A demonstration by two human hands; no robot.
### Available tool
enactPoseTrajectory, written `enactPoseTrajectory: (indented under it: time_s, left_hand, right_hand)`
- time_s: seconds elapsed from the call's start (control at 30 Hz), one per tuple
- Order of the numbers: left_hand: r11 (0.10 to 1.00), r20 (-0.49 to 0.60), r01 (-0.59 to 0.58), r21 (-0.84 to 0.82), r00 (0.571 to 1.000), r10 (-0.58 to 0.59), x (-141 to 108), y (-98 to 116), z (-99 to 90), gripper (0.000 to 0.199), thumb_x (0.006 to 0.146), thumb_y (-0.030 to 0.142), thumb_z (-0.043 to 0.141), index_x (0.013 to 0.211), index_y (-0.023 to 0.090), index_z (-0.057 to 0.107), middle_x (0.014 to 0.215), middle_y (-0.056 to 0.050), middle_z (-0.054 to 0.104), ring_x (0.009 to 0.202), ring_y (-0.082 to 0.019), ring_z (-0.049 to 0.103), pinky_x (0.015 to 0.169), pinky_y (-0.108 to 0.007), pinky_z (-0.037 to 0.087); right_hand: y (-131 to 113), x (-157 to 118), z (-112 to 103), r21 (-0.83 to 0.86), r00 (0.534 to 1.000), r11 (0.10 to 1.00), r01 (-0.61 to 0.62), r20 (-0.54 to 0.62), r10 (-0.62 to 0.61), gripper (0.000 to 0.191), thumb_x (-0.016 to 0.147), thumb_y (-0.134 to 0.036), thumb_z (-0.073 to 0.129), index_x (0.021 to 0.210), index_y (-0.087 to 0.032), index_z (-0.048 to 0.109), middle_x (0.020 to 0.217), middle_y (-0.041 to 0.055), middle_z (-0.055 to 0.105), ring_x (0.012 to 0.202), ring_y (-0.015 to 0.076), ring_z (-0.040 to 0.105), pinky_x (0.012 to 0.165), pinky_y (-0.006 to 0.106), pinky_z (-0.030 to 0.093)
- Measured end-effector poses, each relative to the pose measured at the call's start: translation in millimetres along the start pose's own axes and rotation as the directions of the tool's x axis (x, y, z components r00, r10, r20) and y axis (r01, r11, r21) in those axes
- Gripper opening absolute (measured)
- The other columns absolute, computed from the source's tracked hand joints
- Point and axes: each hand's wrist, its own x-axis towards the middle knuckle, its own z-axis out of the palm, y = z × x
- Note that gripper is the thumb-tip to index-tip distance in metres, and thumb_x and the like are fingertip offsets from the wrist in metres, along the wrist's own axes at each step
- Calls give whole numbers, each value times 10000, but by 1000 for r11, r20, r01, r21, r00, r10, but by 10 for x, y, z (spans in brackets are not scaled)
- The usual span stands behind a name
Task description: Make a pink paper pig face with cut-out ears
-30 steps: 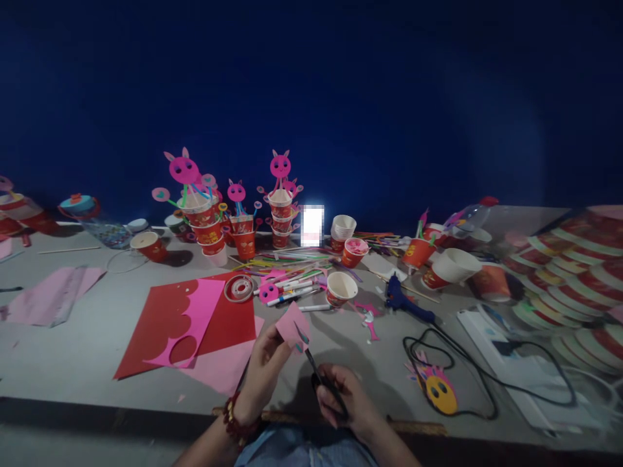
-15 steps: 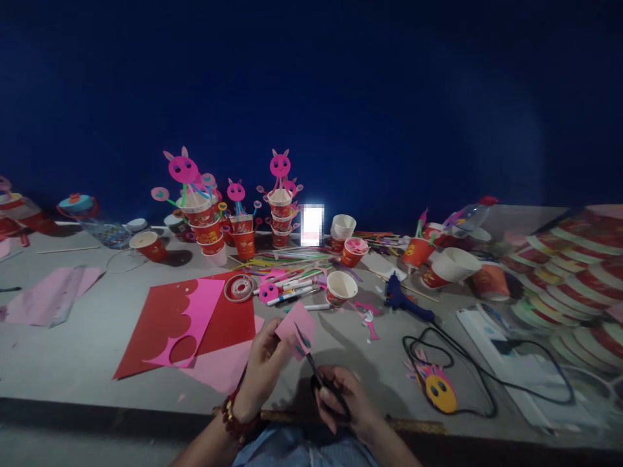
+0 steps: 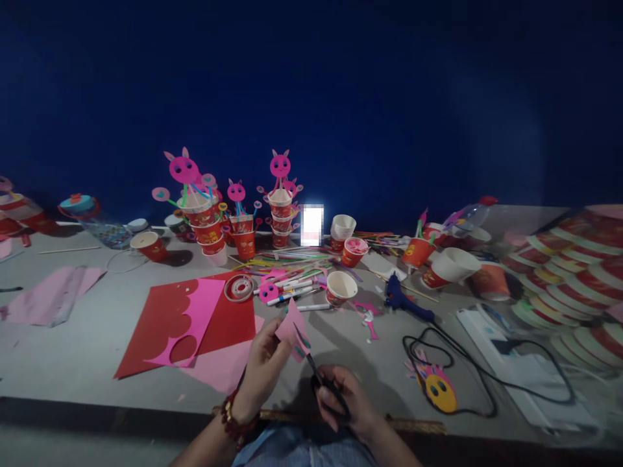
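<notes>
A small piece of pink paper (image 3: 289,322) is pinched in my left hand (image 3: 268,357), which wears a beaded bracelet at the wrist. Dark-handled scissors (image 3: 327,388) sit in my right hand (image 3: 348,397), my fingers through and around the loops. Their blades (image 3: 302,337) lie across the paper close to my left fingertips. Green marks show on the paper beside the blades. Both hands are above the near edge of the grey table (image 3: 379,363). My left thumb hides part of the paper.
Left of my hands lie red sheets (image 3: 150,324) and a cut magenta sheet (image 3: 207,305). Ahead are a tape roll (image 3: 239,288), markers (image 3: 292,292) and a paper cup (image 3: 341,288). Decorated cup figures (image 3: 281,207) stand behind. A blue glue gun (image 3: 406,301) and its cord lie right.
The pink paper now looks narrower, its upper right part no longer visible beyond the blades. My hands have stayed nearly in the same place.
</notes>
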Motion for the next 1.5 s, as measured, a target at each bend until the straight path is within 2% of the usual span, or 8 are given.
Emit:
enactPoseTrajectory:
  time_s: [0.13, 0.83, 0.97, 1.1, 1.2, 1.33, 1.43, 1.5]
  left_hand:
    - [1000, 40, -11, -22, 999, 11, 0, 17, 8, 244, 842, 412, 688, 879, 171, 668, 786, -20, 623, 707, -163, 552, 642, -231, 446]
    - [999, 3, -43, -18, 999, 43, -2, -12, 30, 252, 858, 409, 692, 953, 176, 700, 868, -44, 684, 782, -181, 619, 701, -244, 493]
    - [999, -21, -37, -18, 999, 37, 3, -34, 28, 259, 844, 424, 704, 916, 176, 700, 811, -28, 665, 731, -167, 598, 675, -237, 486]
    - [999, -16, -32, -22, 999, 32, 8, -76, 23, 267, 848, 418, 700, 959, 176, 703, 853, -42, 682, 770, -180, 617, 700, -250, 496]
    - [999, -16, -13, -45, 1000, 12, 11, -124, 7, 258, 846, 406, 705, 971, 180, 706, 886, -44, 694, 811, -185, 629, 729, -253, 500]
    - [995, -31, 60, -83, 998, -62, 28, -191, -22, 256, 823, 415, 731, 891, 171, 695, 788, -14, 674, 704, -150, 598, 658, -229, 487]
    - [988, -68, 88, -128, 993, -98, 53, -220, -37, 296, 790, 437, 760, 876, 163, 690, 754, -9, 668, 666, -139, 585, 629, -225, 482]
    - [984, -88, 87, -157, 991, -102, 68, -223, -39, 305, 775, 440, 774, 877, 164, 694, 764, -13, 675, 687, -142, 594, 645, -225, 488]
  right_hand:
    - [-4, -2, 7, 10, 1000, 1000, 5, -27, -5, 636, 615, -795, 701, 698, -223, 436, 399, -126, 396, 305, 41, 319, 348, 177, 205]
    - [-26, 15, 56, 61, 998, 998, 36, -56, -33, 621, 624, -764, 732, 681, -216, 445, 441, -131, 357, 307, 30, 311, 331, 172, 191]
    - [-8, 22, 75, 100, 997, 995, 31, -67, -24, 626, 600, -757, 749, 682, -225, 429, 441, -143, 328, 302, 30, 294, 333, 174, 207]
    - [5, 21, 62, 43, 997, 999, 22, -77, -18, 620, 625, -771, 720, 716, -224, 444, 439, -133, 371, 308, 41, 315, 353, 183, 202]
    - [-36, 4, 41, -26, 1000, 1000, -1, -20, 1, 607, 666, -779, 675, 742, -215, 466, 437, -105, 450, 331, 54, 358, 380, 186, 199]
    - [-162, -106, -46, -91, 995, 995, -45, 90, 53, 538, 729, -722, 646, 736, -212, 474, 478, -74, 525, 364, 61, 385, 398, 192, 206]
    - [-245, -268, -237, -179, 979, 978, -112, 150, 139, 468, 718, -614, 709, 694, -209, 476, 490, -69, 534, 402, 74, 448, 427, 192, 248]
    - [-285, -373, -404, -212, 977, 966, -147, 120, 175, 428, 682, -519, 768, 672, -209, 472, 518, -68, 547, 442, 92, 517, 451, 193, 289]
